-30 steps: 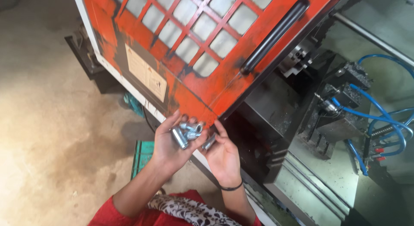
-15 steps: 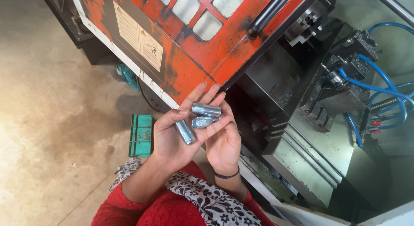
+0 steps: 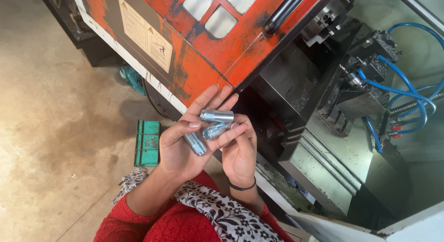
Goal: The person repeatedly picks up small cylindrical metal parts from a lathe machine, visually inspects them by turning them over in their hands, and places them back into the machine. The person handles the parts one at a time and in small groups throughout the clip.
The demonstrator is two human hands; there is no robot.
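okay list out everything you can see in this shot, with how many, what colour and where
metal cylinders: three, shiny silver, lying across the open left hand
machine door: one, orange with window panes and a black handle, top centre
warning label: one, cream, on the door
machine bed: one, grey steel, right
hoses: several, blue, upper right
small stand: one, green, on the floor at left
floor: bare concrete, tan, left
scarf: one, black and white floral, bottom centre
left hand: open, palm up, centre
right hand: beside it, fingers touching the cylinders
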